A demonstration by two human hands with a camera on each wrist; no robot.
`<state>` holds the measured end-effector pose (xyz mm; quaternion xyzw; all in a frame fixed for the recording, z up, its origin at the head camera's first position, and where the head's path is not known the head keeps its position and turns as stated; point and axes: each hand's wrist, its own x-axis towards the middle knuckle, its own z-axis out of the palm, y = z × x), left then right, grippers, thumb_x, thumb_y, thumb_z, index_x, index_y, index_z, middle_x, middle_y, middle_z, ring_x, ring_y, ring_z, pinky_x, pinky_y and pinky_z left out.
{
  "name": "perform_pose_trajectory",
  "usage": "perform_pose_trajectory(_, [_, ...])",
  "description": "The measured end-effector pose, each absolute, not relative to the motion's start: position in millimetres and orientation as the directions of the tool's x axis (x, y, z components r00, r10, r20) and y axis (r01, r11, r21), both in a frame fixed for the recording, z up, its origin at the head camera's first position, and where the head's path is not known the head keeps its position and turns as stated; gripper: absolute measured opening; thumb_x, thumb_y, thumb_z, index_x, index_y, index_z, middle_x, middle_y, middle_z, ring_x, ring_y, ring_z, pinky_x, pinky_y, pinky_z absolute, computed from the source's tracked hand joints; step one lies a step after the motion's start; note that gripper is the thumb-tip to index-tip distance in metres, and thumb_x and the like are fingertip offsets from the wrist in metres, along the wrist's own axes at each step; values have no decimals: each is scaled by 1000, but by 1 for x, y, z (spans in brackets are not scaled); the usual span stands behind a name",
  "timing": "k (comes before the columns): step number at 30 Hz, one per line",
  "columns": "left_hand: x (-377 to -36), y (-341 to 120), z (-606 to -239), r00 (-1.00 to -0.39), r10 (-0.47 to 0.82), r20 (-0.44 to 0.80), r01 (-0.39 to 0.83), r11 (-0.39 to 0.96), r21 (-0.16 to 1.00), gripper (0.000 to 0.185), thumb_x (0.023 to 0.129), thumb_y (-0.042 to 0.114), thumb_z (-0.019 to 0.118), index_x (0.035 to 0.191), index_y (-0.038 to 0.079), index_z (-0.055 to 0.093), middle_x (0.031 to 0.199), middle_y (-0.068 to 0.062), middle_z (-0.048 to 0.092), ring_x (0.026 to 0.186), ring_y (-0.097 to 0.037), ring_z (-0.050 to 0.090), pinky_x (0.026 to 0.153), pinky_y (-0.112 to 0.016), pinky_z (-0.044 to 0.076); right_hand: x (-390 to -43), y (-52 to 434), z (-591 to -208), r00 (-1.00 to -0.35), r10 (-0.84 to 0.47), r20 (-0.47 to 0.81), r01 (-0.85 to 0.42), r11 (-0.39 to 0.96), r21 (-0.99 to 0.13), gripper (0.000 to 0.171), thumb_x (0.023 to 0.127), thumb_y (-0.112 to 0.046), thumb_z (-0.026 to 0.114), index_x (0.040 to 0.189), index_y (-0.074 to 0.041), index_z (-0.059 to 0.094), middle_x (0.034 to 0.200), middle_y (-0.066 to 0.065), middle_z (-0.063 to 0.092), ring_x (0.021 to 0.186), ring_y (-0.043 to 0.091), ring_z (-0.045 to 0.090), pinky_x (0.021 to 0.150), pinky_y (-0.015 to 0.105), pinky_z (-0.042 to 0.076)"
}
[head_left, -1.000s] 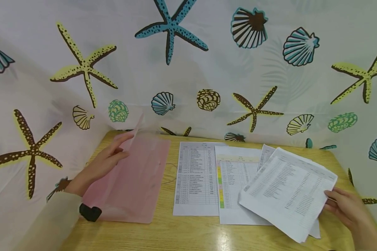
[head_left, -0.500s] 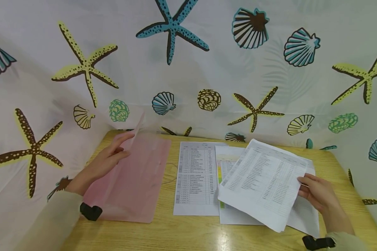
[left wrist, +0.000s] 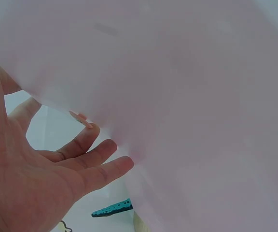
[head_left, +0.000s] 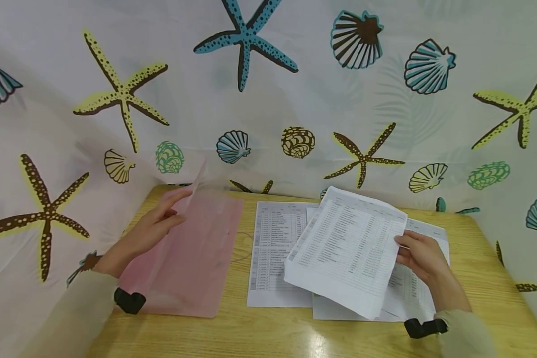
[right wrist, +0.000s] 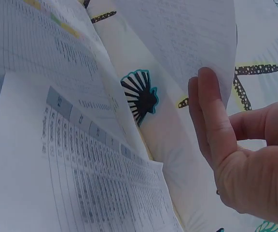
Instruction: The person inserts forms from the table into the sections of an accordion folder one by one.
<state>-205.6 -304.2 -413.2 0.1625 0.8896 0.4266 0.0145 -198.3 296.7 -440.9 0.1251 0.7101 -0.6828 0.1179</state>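
Note:
My left hand (head_left: 152,228) holds the raised clear cover of a pink plastic folder (head_left: 201,268) at the left of the table. In the left wrist view the cover (left wrist: 192,96) fills most of the picture, with fingertips (left wrist: 124,163) at its edge. My right hand (head_left: 422,253) pinches a few printed sheets (head_left: 346,253) by their right edge, thumb on top. They are tilted and raised over other papers. From the right wrist, the held paper (right wrist: 192,38) shows beside my fingers.
Beneath the held sheets lie more printed pages: a table sheet (head_left: 268,293) at the left, one (head_left: 331,311) in the middle, and another (head_left: 422,293) at the right. A cloth with starfish and shells (head_left: 268,109) hangs behind the wooden table (head_left: 259,333).
My right hand has carried the sheets leftward and slightly away from me, from over the right-hand pages to over the middle ones. The left hand and the folder cover stay put.

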Motion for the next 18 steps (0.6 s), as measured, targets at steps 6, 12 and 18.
perform_pose_trajectory(6, [-205,-304,-412,-950,296,98,262,588,766,59,111,21,52,166,24,31,159,-5,33,93,-19,50,78,-30,44,-210,272,-433,-952,13,-305,306,41,-951,57,110,-13,50,160,9,31,98,-10,69,88,4,73,77,23,61])
perform_pose_trajectory(12, [-206,-303,-411,-951,296,92,257,589,766,59,111,21,52,166,24,31,160,-6,33,96,-21,50,79,-30,45,-217,253,-428,-954,7,-301,301,43,-953,56,109,-11,51,159,9,35,100,-7,68,87,5,73,76,23,62])
perform_pose_trajectory(18, [-205,-304,-411,-953,291,86,253,604,756,59,111,21,52,166,24,31,160,-7,33,95,-21,50,79,-30,45,-223,234,-421,-959,-36,-281,280,24,-960,55,107,-9,52,157,11,36,98,-5,68,85,5,72,74,23,61])
